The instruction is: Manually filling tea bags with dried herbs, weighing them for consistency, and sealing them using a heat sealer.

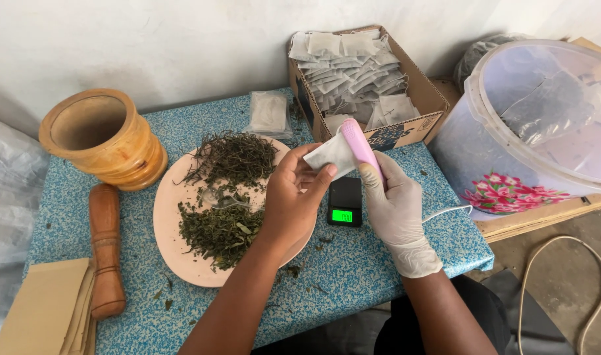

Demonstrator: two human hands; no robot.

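Small white bag (329,155): pinched in bare left hand (294,197) above bench (353,276). Pink sealer (363,150): gripped by gloved right hand (393,204), long axis slanting up-left, tip touching bag's right edge.

The table cloth (353,276) is blue with white speckles; the plate (165,230) is pale pink; the herbs (225,227) are dark green; the sealer (363,148) is pink — the glove (395,210) white; the bucket (510,190) has pink flowers.

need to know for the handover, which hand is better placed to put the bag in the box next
Left, probably. The bare left hand pinches the small white bag, while the gloved right hand is busy gripping the pink sealer. The cardboard box sits just behind both.
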